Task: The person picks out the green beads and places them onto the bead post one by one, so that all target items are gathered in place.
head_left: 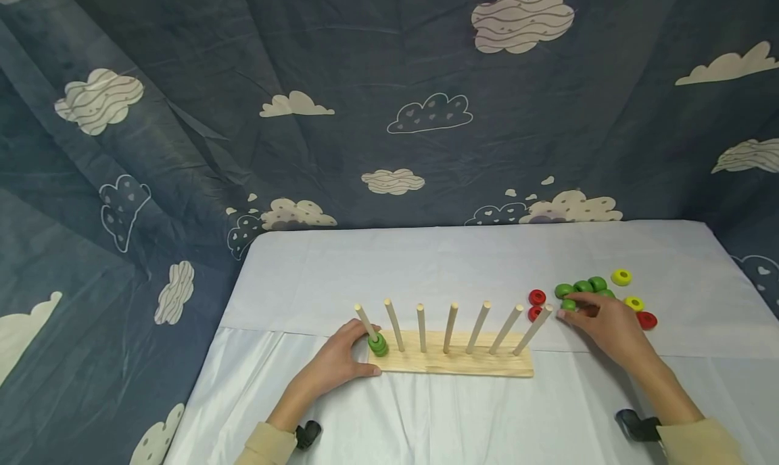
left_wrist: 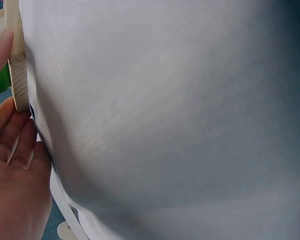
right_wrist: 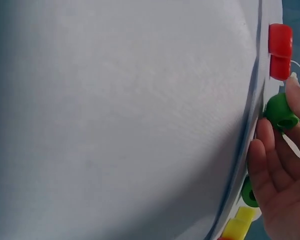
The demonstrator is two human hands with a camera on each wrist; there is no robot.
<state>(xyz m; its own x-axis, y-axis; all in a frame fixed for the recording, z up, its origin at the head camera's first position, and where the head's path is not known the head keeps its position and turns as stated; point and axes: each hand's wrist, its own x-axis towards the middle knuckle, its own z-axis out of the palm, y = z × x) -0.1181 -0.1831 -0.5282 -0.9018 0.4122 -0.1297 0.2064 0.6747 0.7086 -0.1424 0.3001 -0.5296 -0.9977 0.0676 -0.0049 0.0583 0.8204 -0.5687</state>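
Green bead [right_wrist: 278, 109] sits pinched in my right hand [head_left: 608, 323], off the right end of the wooden peg board [head_left: 450, 362], long axis running left-right, while my left hand [head_left: 335, 358] grips its left end, next to the stacked green rings [head_left: 378, 345]

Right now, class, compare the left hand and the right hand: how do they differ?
The left hand grips one end of the wooden base, while the right hand pinches a green bead. The left hand's thumb and fingertips are spread wide; the right hand's are closer together. The left hand is beside a peg carrying green rings, the right hand among loose beads. Both are bare, with beige sleeves.
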